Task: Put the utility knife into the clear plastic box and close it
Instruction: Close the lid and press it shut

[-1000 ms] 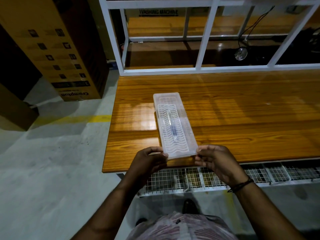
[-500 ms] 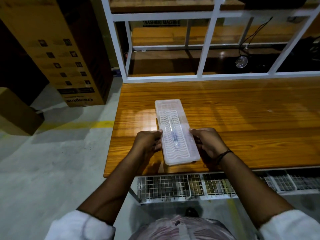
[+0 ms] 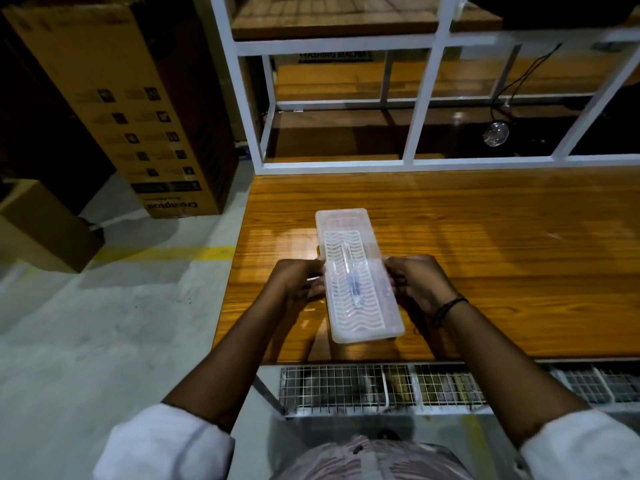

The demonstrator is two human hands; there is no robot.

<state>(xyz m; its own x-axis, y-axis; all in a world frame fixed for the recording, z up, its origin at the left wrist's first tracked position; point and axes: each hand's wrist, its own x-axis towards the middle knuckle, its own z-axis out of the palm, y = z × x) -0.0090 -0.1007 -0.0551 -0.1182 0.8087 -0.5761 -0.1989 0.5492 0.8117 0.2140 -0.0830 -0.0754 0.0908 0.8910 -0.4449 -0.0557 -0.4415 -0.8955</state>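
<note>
The long clear plastic box (image 3: 363, 327) lies lengthwise on the wooden table (image 3: 485, 258), near its front left corner, with its ribbed lid down. Through the lid I see a slim utility knife (image 3: 350, 277) lying along the box's middle. My left hand (image 3: 299, 280) grips the box's left long side at mid-length. My right hand (image 3: 415, 282) grips the right long side opposite it. Fingertips of both hands press on the lid's edges.
A white metal frame (image 3: 420, 109) with a shelf rises along the table's far edge. A wire mesh rack (image 3: 381, 389) sits under the front edge. Tall cardboard boxes (image 3: 131, 109) stand on the concrete floor to the left.
Both hands slid from the box's near end to its long sides at mid-length. The box stayed in place on the table.
</note>
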